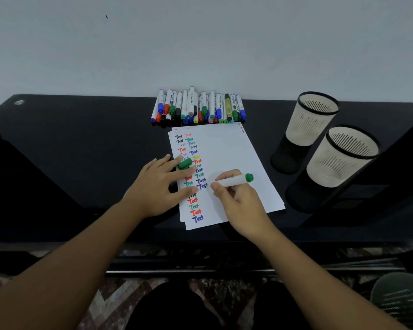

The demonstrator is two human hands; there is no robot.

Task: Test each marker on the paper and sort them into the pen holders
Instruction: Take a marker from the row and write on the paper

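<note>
On paper, right hand grips marker (uncapped).

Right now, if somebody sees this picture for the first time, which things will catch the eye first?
First the white paper in the middle of the black table, its left side filled with coloured "Test" words. Over it, the right hand grips a green marker and the left hand holds its green cap. A row of markers lies behind, two pen holders to the right.
</note>
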